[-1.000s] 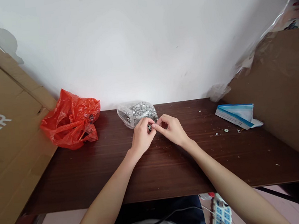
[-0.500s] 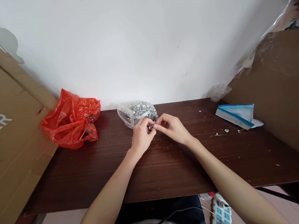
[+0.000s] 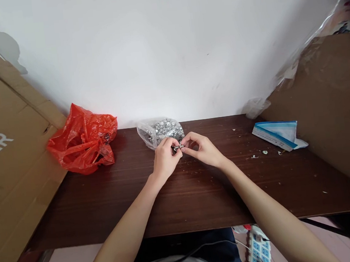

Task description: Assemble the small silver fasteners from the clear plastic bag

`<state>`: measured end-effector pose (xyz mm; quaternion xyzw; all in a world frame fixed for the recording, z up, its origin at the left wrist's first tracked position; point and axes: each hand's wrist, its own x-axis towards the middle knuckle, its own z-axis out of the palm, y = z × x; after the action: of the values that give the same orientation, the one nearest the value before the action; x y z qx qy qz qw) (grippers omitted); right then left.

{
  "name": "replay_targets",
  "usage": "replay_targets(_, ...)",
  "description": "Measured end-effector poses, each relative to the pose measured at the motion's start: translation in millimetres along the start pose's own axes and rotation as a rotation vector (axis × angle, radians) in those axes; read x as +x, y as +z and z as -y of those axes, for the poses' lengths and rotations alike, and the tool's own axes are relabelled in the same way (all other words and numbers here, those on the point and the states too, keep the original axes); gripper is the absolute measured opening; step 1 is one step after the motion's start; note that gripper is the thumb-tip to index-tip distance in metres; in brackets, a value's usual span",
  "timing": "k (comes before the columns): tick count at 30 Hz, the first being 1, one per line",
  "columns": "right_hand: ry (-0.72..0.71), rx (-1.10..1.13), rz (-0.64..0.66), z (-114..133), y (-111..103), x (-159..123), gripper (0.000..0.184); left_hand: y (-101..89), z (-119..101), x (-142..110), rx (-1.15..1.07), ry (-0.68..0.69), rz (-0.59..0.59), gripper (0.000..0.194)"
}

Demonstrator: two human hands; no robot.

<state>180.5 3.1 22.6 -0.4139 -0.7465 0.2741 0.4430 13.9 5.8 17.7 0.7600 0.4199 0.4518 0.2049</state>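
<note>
My left hand point(image 3: 164, 160) and my right hand point(image 3: 203, 150) meet over the far middle of a dark wooden table point(image 3: 188, 196). Both hands are closed in a pinch on one small silver metal part point(image 3: 178, 147) held between their fingertips. Just behind the hands lies a clear plastic bag point(image 3: 159, 131) filled with small shiny metal pieces. The part is too small to name more closely.
A crumpled red plastic bag point(image 3: 83, 139) lies at the table's far left beside a large cardboard box point(image 3: 4, 140). A blue and white booklet point(image 3: 278, 134) lies at the right, with brown board point(image 3: 331, 106) behind it. A power strip point(image 3: 257, 252) lies on the floor below.
The fingertips have shifted slightly and the small metal part now shows more plainly between the two hands. The arms and everything on the table stay in place.
</note>
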Motion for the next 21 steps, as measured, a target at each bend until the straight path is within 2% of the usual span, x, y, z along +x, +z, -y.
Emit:
replay_targets(5,0.052,-0.063,-0.033,3.0,1.6,-1.0,0.026,0.4,0.4,-0.4,0.047,0.021,0.014,0.007)
replay_targets(10,-0.012,0.049,-0.040,-0.1,3.0,-0.6,0.023,1.6,1.0,-0.6,0.078,0.023,0.007,0.010)
replay_targets(13,0.043,-0.010,-0.078,-2.1,2.9,-0.5,0.024,1.7,1.2,-0.5,0.100,0.024,-0.008,0.007)
replay_targets(16,0.050,-0.095,-0.041,-1.2,2.2,-0.9,0.022,1.4,2.2,-0.4,0.120,0.017,-0.005,0.006)
replay_targets(18,0.019,-0.074,-0.004,0.9,2.1,-1.1,0.017,1.3,2.8,-0.4,0.127,0.012,0.003,0.009)
replay_targets(21,0.019,-0.060,-0.014,3.2,3.9,-1.4,0.018,1.4,2.7,-0.7,0.130,0.011,0.006,0.010)
